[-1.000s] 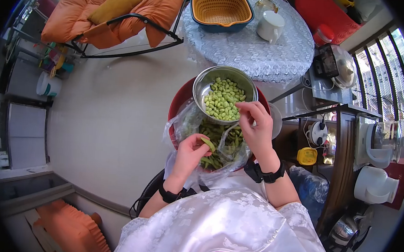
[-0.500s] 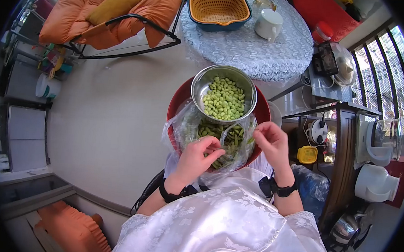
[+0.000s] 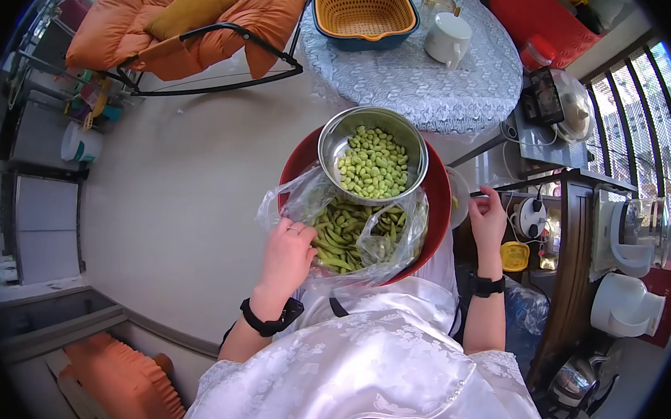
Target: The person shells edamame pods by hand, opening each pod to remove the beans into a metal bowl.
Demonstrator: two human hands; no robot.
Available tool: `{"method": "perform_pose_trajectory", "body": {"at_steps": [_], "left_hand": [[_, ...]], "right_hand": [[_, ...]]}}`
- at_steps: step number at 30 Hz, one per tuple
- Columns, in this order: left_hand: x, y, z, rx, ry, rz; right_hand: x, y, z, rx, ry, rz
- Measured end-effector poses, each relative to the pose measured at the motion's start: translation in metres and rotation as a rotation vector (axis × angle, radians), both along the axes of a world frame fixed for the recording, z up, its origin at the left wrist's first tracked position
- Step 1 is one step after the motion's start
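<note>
Head view: two hands; the left hand (image 3: 287, 257), fingers curled, touches one plastic bag (image 3: 295, 197) of many pods (image 3: 335, 242) in one red basin (image 3: 439, 205), its grip impossible to tell; the right hand (image 3: 489, 220), thumb and fingers apart, is near one pale tub (image 3: 458, 188); one metal bowl (image 3: 330, 158) holds numerous beans (image 3: 374, 164).

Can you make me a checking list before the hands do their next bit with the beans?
1. Beans inside the metal bowl: ok, in a pile.
2. Metal bowl upright: ok, over the far side of the red basin.
3. Pods left in the plastic bag: ok, lots.
4. Left hand at the pods: ok, by their left edge.
5. Left hand holding a pod: cannot tell, fingertips hidden.
6. Right hand over the pods: not ok, it's out right of the basin.
</note>
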State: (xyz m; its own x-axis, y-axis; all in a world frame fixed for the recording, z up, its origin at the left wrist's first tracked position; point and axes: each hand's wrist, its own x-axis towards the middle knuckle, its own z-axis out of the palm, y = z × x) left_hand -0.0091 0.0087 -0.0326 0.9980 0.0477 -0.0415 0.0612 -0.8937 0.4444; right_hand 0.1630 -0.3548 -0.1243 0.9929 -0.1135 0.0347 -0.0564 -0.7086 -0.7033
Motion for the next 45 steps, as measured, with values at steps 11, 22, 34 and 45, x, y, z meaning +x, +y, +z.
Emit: {"method": "perform_pose_trajectory", "body": {"at_steps": [11, 22, 34, 45], "left_hand": [[0.0, -0.005, -0.009, 0.03, 0.049, -0.022], [0.014, -0.042, 0.014, -0.533, -0.136, 0.17], [0.011, -0.056, 0.008, -0.466, -0.226, 0.1], [0.011, -0.061, 0.009, -0.306, -0.285, 0.053]], "right_hand": [[-0.053, 0.101, 0.105, 0.384, -0.197, 0.451], [-0.083, 0.144, 0.101, 0.506, 0.366, 0.63], [-0.087, 0.143, 0.079, 0.77, 0.458, 0.507], [-0.091, 0.147, 0.075, 0.91, 0.474, 0.462]]}}
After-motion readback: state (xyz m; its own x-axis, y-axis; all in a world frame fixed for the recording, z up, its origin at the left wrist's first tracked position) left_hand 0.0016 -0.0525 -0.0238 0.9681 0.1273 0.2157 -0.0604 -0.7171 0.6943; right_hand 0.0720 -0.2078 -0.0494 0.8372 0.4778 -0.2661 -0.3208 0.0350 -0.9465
